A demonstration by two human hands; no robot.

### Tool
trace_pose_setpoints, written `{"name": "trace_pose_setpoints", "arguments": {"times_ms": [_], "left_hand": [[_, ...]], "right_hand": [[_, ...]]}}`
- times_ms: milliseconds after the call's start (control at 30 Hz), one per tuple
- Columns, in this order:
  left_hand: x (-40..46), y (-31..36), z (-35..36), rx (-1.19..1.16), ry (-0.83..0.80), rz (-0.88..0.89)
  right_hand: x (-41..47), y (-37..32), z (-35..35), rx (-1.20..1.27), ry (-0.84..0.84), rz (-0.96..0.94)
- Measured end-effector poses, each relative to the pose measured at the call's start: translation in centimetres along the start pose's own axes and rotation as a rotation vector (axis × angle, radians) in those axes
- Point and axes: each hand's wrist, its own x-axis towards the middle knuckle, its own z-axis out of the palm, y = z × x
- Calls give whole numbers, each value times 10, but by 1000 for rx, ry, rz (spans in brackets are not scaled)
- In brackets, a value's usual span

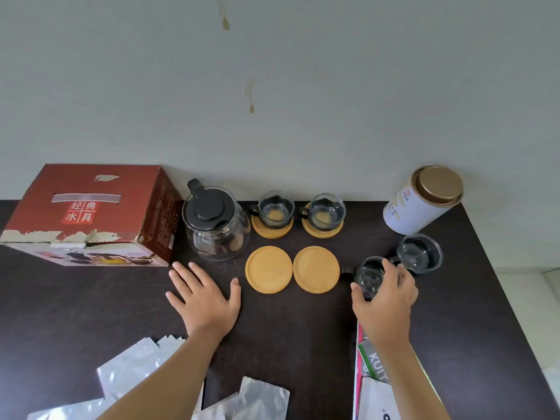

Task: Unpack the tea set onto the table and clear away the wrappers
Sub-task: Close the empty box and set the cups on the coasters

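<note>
A: Right hand (383,294) is mine, fingers curled round a glass cup (370,277), just right of the two bare coasters (316,269). Grip looks closed, though the glass blurs it.

B: Advice?

A: Lift straight, centre it on the nearer coaster, handle clear of the other loose cup (419,253).

B: Left hand (206,294)?

A: Flat, fingers spread, palm down on the table (288,328), holding nothing. Wrappers (130,368) still near my forearm.

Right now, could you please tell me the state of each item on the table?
Teapot: upright, lid on, empty.
Back cups: upright on coasters.
Front coasters: bare.
Held cup: gripped by right hand.
Fourth cup: upright, off coaster.
Left hand: flat, empty.
Red box: closed.
Tin: lidded.
Wrappers: uncleared.
</note>
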Motion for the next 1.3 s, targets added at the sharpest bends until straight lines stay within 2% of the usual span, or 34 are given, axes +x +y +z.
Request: {"name": "trace_pose_setpoints", "arguments": {"times_ms": [233, 467, 667, 900, 1200, 1300], "left_hand": [[0, 0, 1, -5, 6, -1], [-1, 1, 0, -17, 9, 0], [-1, 2, -1, -19, 10, -3], [-1, 0, 0, -23, 5, 7], [0, 2, -1, -27, 3, 3], [-2, 6, -2, -14, 0, 8]], "right_hand": [[-2, 4, 8, 201, 80, 58], [-8, 7, 17, 501, 84, 262], [-9, 8, 25, 602, 181, 300], [-25, -17, 22, 685, 269, 197], [-53, -73, 53, 630, 73, -26], [-56, -87, 61, 630, 14, -46]]}}
